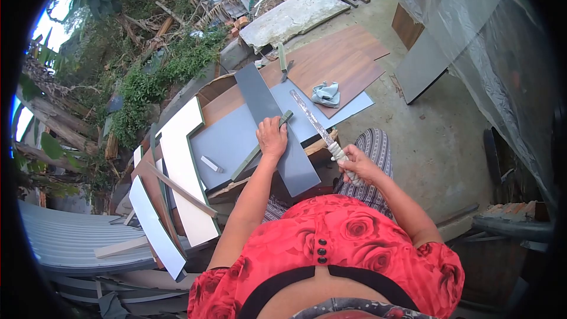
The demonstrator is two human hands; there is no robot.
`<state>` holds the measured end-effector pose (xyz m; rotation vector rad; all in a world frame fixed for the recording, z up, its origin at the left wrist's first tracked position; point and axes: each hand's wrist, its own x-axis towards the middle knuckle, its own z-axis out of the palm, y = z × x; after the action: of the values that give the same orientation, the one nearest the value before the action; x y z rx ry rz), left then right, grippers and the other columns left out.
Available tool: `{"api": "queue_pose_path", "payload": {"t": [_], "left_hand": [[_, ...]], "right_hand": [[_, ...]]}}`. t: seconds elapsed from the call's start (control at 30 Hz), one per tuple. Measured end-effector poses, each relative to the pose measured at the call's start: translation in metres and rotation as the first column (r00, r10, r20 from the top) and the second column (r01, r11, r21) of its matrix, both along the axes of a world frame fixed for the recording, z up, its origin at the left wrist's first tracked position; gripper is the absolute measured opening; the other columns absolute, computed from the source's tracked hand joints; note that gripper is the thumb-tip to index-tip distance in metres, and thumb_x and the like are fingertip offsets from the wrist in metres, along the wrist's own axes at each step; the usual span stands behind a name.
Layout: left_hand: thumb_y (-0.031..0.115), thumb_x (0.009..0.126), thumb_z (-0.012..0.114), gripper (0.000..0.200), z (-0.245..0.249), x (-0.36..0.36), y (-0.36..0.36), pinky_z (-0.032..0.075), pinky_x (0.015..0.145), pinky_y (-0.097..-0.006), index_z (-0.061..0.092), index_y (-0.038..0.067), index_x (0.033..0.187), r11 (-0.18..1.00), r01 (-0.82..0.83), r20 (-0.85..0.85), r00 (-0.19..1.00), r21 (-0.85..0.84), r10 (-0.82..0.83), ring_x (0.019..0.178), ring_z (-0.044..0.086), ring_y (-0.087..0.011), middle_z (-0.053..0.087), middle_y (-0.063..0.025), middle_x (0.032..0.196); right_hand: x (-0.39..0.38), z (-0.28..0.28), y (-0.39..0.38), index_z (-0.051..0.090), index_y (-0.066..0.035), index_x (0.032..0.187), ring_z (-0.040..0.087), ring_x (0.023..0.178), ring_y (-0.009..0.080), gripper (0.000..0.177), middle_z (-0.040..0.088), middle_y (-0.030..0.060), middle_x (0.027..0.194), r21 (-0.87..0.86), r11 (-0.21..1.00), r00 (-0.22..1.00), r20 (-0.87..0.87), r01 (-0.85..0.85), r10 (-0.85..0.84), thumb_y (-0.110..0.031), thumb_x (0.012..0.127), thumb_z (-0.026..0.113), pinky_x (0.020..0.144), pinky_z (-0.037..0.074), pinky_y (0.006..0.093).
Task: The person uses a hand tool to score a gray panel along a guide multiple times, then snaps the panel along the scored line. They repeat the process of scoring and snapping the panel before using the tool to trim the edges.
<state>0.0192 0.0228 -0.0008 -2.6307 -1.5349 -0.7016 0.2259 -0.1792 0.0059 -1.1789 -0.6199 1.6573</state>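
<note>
My left hand (271,137) presses down on a long dark grey strip of board (260,97) and on a thin green-edged strip (258,149) lying across it. My right hand (356,164) grips the cloth-wrapped handle of a long knife (309,115), whose blade points up and away over the boards. The grey strip rests on a larger pale grey panel (227,139), stacked over a brown wood-grain sheet (345,59).
A crumpled grey cloth (326,93) lies on the brown sheet. White panels with green edges (183,165) lean at the left, above corrugated metal (65,236). A small pale block (211,163) sits on the grey panel. Rubble and plants lie behind; a concrete floor (437,136) is at right.
</note>
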Motion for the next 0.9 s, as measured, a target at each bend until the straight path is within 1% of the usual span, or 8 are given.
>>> {"api": "queue_pose_path", "payload": {"t": [0.07, 0.1, 0.13, 0.2, 0.23, 0.43, 0.67, 0.9], "left_hand": [[0.024, 0.081, 0.062, 0.027, 0.003, -0.001, -0.001, 0.038, 0.079, -0.0403, 0.058, 0.015, 0.107, 1.0, 0.002, -0.005, 1.0, -0.008, -0.002, 0.094, 0.049, -0.0259, 0.051, -0.0055, 0.095], [0.024, 0.081, 0.062, 0.027, 0.002, 0.0, -0.002, 0.038, 0.078, -0.0402, 0.059, 0.015, 0.107, 1.0, 0.002, -0.008, 1.0, -0.014, -0.002, 0.094, 0.049, -0.0256, 0.051, -0.0052, 0.095], [0.024, 0.081, 0.062, 0.027, 0.001, 0.0, -0.003, 0.038, 0.078, -0.0402, 0.059, 0.015, 0.107, 1.0, 0.004, -0.008, 1.0, -0.016, -0.004, 0.094, 0.049, -0.0256, 0.051, -0.0052, 0.095], [0.025, 0.08, 0.063, 0.028, 0.001, 0.001, -0.002, 0.038, 0.077, -0.0399, 0.058, 0.017, 0.106, 1.0, 0.011, 0.004, 1.0, 0.028, -0.011, 0.093, 0.049, -0.0253, 0.051, -0.0047, 0.095], [0.025, 0.08, 0.063, 0.028, 0.001, 0.0, -0.002, 0.038, 0.077, -0.0399, 0.058, 0.017, 0.106, 0.999, 0.009, 0.003, 1.0, 0.031, -0.009, 0.093, 0.049, -0.0253, 0.051, -0.0047, 0.095], [0.025, 0.081, 0.063, 0.026, 0.002, 0.001, -0.002, 0.038, 0.077, -0.0393, 0.06, 0.015, 0.105, 1.0, 0.005, 0.009, 1.0, 0.027, -0.005, 0.093, 0.05, -0.0249, 0.052, -0.0044, 0.094], [0.025, 0.081, 0.063, 0.026, 0.002, 0.002, -0.003, 0.038, 0.077, -0.0386, 0.059, 0.015, 0.105, 0.999, -0.006, -0.021, 1.0, 0.033, 0.006, 0.093, 0.05, -0.0246, 0.052, -0.0044, 0.095], [0.024, 0.08, 0.063, 0.025, 0.004, 0.002, -0.003, 0.038, 0.076, -0.0392, 0.058, 0.015, 0.103, 1.0, -0.003, 0.01, 1.0, 0.025, 0.003, 0.091, 0.049, -0.0252, 0.051, -0.005, 0.093]], "right_hand": [[-0.004, 0.011, 0.009, 0.043, -0.006, 0.107, 0.055, 0.05, 0.0111, 0.032, 0.059, 0.0068, 0.075, 0.143, 0.988, 0.955, 0.297, -0.054, 0.009, -0.019, 0.086, 0.063, 0.042, 0.044, 0.027], [-0.003, 0.019, 0.016, 0.042, -0.006, 0.108, 0.061, 0.056, 0.0214, 0.032, 0.06, 0.0126, 0.077, 0.12, 0.984, 0.867, 0.495, -0.129, 0.053, -0.02, 0.085, 0.061, 0.05, 0.047, 0.0354], [-0.006, 0.015, 0.022, 0.042, -0.006, 0.108, 0.061, 0.056, 0.0214, 0.032, 0.06, 0.0126, 0.077, 0.119, 0.985, 0.867, 0.495, -0.127, 0.052, -0.02, 0.085, 0.061, 0.05, 0.047, 0.0354], [-0.015, 0.01, 0.038, 0.043, -0.008, 0.109, 0.063, 0.07, 0.0347, 0.032, 0.062, 0.018, 0.08, 0.35, 0.917, 0.542, 0.817, -0.192, -0.199, -0.021, 0.084, 0.058, 0.063, 0.048, 0.0445], [-0.02, 0.017, 0.041, 0.043, -0.009, 0.11, 0.058, 0.083, 0.0428, 0.031, 0.062, 0.0213, 0.087, 0.243, 0.954, 0.495, 0.86, -0.178, -0.126, -0.02, 0.084, 0.055, 0.074, 0.044, 0.05], [-0.035, 0.001, 0.067, 0.043, -0.006, 0.112, 0.057, 0.084, 0.0431, 0.03, 0.058, 0.0228, 0.09, 0.322, 0.914, 0.363, 0.905, -0.245, -0.222, -0.014, 0.084, 0.05, 0.073, 0.044, 0.0527], [-0.04, -0.008, 0.073, 0.041, -0.004, 0.11, 0.057, 0.084, 0.0427, 0.028, 0.057, 0.0241, 0.088, 0.308, 0.91, 0.351, 0.914, -0.278, -0.203, -0.01, 0.084, 0.047, 0.073, 0.045, 0.0525], [-0.055, 0.006, 0.083, 0.038, 0.0, 0.107, 0.06, 0.084, 0.0431, 0.028, 0.058, 0.0263, 0.089, 0.104, 0.946, 0.251, 0.968, -0.308, -0.025, -0.005, 0.081, 0.047, 0.074, 0.047, 0.0515]]}}
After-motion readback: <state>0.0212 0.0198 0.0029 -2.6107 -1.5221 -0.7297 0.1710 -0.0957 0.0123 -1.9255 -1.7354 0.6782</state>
